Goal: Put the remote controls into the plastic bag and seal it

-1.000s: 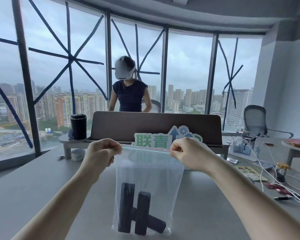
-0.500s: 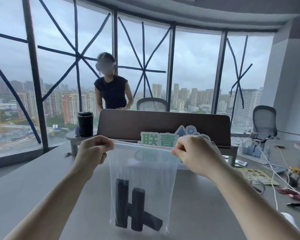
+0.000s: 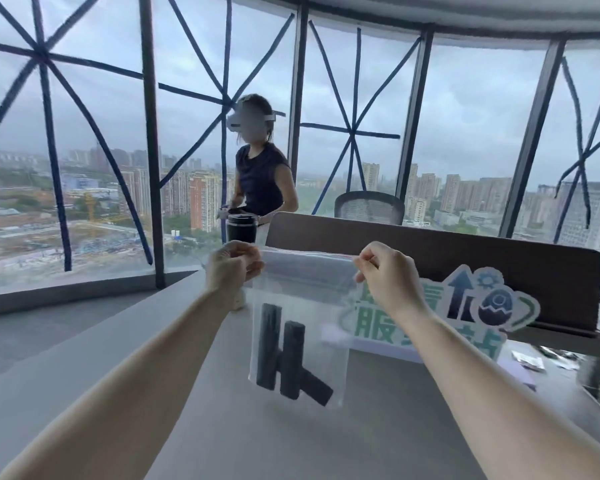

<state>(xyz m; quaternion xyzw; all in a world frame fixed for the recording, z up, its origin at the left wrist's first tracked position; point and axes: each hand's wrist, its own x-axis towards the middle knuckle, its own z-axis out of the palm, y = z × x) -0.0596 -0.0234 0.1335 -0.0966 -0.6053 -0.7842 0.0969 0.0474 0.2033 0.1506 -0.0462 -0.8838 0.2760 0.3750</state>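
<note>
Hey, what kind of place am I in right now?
Most likely a high-rise office. Floor-to-ceiling windows look down over city towers, a mesh office chair stands behind a desk divider, and a long grey desk runs in front of you.

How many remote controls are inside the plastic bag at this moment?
3, all at the bottom of the plastic bag. One remote stands upright on the left, a second stands upright beside it, and a third lies slanted behind them, partly hidden.

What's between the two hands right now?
In the head view, only the top edge of the plastic bag spans from the left hand to the right hand; three remote controls hang inside below.
</note>
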